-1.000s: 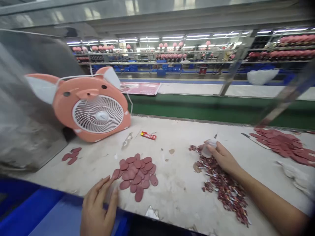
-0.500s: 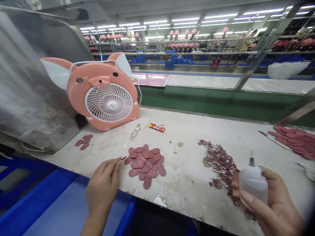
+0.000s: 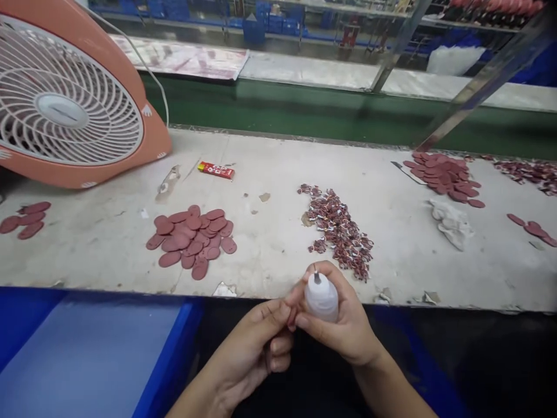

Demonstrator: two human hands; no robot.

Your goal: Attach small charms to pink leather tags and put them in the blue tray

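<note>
"Where was the bottle?"

"In the right hand, at the near edge of the table. The fingers and thumb were wrapped round its sides, and its thin metal tip pointed up."

"And the left hand?"

"Just beside it. Its thumb and forefinger were pinched together on a small reddish piece, with the other fingers curled in. Most of that piece was covered, so I couldn't tell its shape."

"Were the hands touching?"

"They met closely at the fingertips, but I couldn't tell whether they actually touched."

"What lay on the table near them?"

"A heap of small dark-red bits lay just beyond the right hand. Left of that was a loose pile of flat reddish ovals, some overlapping."

"Anything farther off?"

"A red packet lay behind the ovals, and an orange fan with a white grille stood at the left. Over on the right were a second pile of ovals and a crumpled white cloth in front of it."
</note>
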